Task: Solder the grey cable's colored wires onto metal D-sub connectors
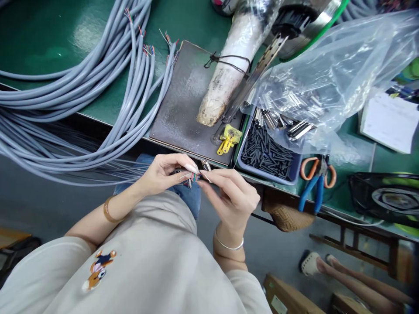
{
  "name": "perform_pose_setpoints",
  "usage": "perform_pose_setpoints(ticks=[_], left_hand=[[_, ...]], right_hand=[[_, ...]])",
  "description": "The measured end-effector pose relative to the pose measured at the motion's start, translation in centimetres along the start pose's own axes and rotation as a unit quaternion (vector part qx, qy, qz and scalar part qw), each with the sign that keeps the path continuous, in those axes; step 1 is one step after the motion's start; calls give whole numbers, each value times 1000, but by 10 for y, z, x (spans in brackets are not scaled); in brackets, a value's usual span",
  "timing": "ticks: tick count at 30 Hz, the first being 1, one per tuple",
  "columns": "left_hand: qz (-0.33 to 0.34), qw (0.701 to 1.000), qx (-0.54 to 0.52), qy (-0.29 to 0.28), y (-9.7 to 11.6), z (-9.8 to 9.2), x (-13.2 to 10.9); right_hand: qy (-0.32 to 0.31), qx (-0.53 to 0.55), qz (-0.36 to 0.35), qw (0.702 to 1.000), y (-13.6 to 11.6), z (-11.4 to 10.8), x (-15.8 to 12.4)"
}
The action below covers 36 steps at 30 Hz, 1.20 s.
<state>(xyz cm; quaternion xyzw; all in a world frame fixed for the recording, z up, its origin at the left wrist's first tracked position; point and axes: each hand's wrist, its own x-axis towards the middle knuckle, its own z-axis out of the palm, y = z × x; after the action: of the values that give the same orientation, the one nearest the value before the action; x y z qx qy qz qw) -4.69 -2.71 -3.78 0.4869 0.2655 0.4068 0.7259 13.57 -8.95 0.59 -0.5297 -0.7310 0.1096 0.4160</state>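
Note:
My left hand (pixel 166 173) is closed on the end of a grey cable, whose thin coloured wires (pixel 194 177) show at its fingertips. Pinched from the other side, those wires meet the fingertips of my right hand (pixel 231 189). Both hands are close together over my lap, just off the table's front edge. A small metal connector (pixel 206 165) shows just behind the fingertips; whether it is held I cannot tell. Another pinned connector (pixel 189 183) sits just below the wires, partly hidden. A bundle of grey cables (pixel 131 126) runs in from the left.
A soldering iron's metal shaft (pixel 252 83) slants over the dark board (pixel 176 96) beside a wrapped white cylinder (pixel 222 78). Yellow clippers (pixel 225 144) lie nearby. A blue tray (pixel 240 162) holds black tubes. Right of it are blue-handled pliers (pixel 309 192) and a plastic bag (pixel 327 74) of connectors.

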Motion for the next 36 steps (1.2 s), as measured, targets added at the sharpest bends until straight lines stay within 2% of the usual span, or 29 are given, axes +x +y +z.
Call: perform_pose_setpoints(ticks=[7,13,17,20,22,24,26,29,31,33,36], left_hand=[[30,997,67,28,-1,10,-1],[-10,997,55,48,5,19,1],[-35,997,41,63,12,26,5],[-49,996,34,65,15,29,7],[-58,995,38,74,16,30,7],[-57,995,41,74,17,30,8],[-48,995,47,68,16,29,8],[-64,994,57,61,17,27,9],[-89,994,38,56,19,28,8],[-101,994,-7,38,23,30,9],[-99,992,-75,-2,31,35,11]], right_hand=[[-3,-36,-1,999,-3,5,2],[11,25,86,996,-3,9,4],[7,92,156,984,2,11,2],[44,128,211,968,7,9,2],[67,118,213,968,9,5,3],[34,97,192,976,8,0,5],[-26,65,167,983,5,-5,8],[-88,45,162,982,2,-7,12],[-109,94,190,971,1,-5,12],[-101,191,219,951,3,-1,12],[-31,319,234,918,8,2,13]])
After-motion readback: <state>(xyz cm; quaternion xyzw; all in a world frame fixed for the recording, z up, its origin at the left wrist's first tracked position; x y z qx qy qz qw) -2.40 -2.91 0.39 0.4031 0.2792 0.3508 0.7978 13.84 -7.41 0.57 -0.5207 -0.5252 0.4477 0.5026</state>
